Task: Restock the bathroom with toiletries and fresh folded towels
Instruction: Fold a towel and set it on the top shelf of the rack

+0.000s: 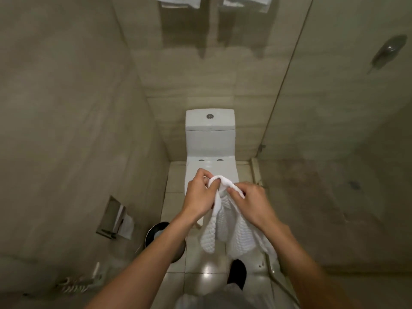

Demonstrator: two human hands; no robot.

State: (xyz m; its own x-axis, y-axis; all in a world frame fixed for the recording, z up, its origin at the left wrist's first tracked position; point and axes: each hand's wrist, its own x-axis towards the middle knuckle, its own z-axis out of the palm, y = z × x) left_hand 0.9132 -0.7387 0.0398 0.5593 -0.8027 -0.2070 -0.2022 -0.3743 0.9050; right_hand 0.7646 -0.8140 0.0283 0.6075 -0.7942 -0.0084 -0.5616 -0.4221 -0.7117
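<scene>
A small white textured towel (225,221) hangs bunched in front of me, above the toilet's closed lid. My left hand (199,192) grips its upper edge with curled fingers. Just to the right, my right hand (249,201) pinches the same edge, and the rest of the cloth drapes down below both hands. More white towels (189,1) hang from a rack high on the back wall, cut off by the top of the view.
A white toilet (210,134) stands against the back wall straight ahead. A recessed paper holder (116,219) is in the left wall, with a round dark bin (156,230) on the floor below. A glass shower partition (289,85) runs along the right.
</scene>
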